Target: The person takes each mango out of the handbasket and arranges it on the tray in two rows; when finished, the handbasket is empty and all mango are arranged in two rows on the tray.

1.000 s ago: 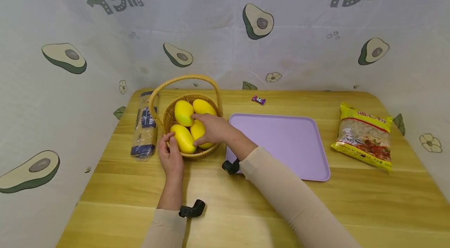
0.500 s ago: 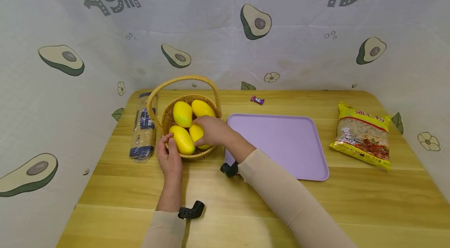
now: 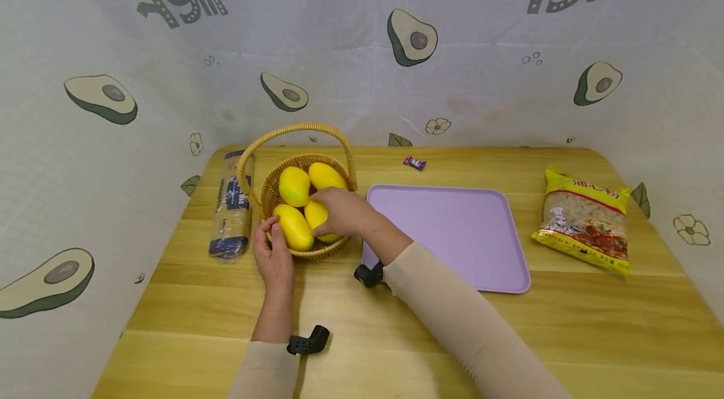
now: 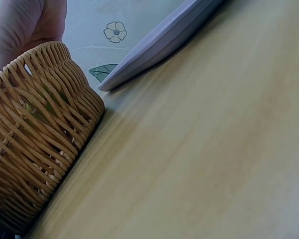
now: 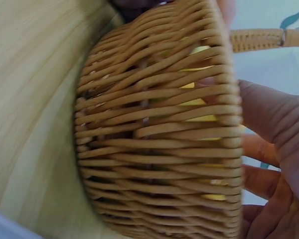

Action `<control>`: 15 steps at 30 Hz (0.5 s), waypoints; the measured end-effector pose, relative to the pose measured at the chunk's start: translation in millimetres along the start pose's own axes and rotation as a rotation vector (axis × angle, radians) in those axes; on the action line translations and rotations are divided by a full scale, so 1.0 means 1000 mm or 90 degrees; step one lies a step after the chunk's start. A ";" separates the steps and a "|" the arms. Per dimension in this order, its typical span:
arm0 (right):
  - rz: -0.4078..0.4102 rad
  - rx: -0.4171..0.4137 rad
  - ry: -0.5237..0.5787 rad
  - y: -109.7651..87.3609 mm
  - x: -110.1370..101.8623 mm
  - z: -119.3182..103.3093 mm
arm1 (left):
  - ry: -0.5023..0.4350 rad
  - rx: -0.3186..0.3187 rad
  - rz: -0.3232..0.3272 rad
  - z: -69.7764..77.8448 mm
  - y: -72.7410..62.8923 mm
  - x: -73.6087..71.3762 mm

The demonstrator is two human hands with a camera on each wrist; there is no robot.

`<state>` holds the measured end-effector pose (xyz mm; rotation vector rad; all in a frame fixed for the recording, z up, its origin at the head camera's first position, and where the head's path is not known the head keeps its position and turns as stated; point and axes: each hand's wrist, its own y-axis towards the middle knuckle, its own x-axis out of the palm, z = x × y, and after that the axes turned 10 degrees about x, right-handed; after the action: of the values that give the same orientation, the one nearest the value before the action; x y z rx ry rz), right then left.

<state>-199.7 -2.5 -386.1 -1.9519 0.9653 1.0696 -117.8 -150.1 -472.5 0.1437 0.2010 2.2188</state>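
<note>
A wicker basket [image 3: 270, 188] with a tall arched handle holds several yellow mangoes. My right hand [image 3: 345, 213] reaches over the basket's right side and grips the front-right mango [image 3: 315, 215], covering part of it. In the right wrist view, the right hand's thumb goes down inside the woven wall [image 5: 159, 124]. At the front left of the basket, my left hand [image 3: 275, 257] holds the rim, its fingertips close to the front-left mango [image 3: 292, 227]. Two more mangoes, one left [image 3: 294, 186] and one right [image 3: 327, 176], lie at the back.
A lilac tray [image 3: 447, 235] lies right of the basket on the wooden table [image 3: 362, 336]. Left of the basket is a long plastic-wrapped pack [image 3: 230, 210]. A small purple wrapped candy [image 3: 415, 163] sits behind the tray; a yellow food bag [image 3: 585, 220] lies far right.
The right hand's fingers have drawn back from the back-left mango and closed around the front-right one. The left hand and the basket have stayed in place.
</note>
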 end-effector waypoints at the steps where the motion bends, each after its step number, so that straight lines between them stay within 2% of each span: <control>1: 0.000 0.000 0.005 -0.001 -0.001 0.000 | 0.001 -0.001 0.000 0.000 0.000 0.000; 9: 0.033 0.020 0.058 -0.016 -0.013 -0.002 | -0.005 0.004 -0.005 0.001 0.000 0.003; 15: 0.077 0.000 0.109 -0.036 -0.013 -0.001 | -0.006 -0.011 -0.004 0.001 -0.002 0.000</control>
<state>-173.4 17.2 -365.6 -2.0326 1.1884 0.9799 -115.7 -148.8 -472.4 0.1434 0.1772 2.2122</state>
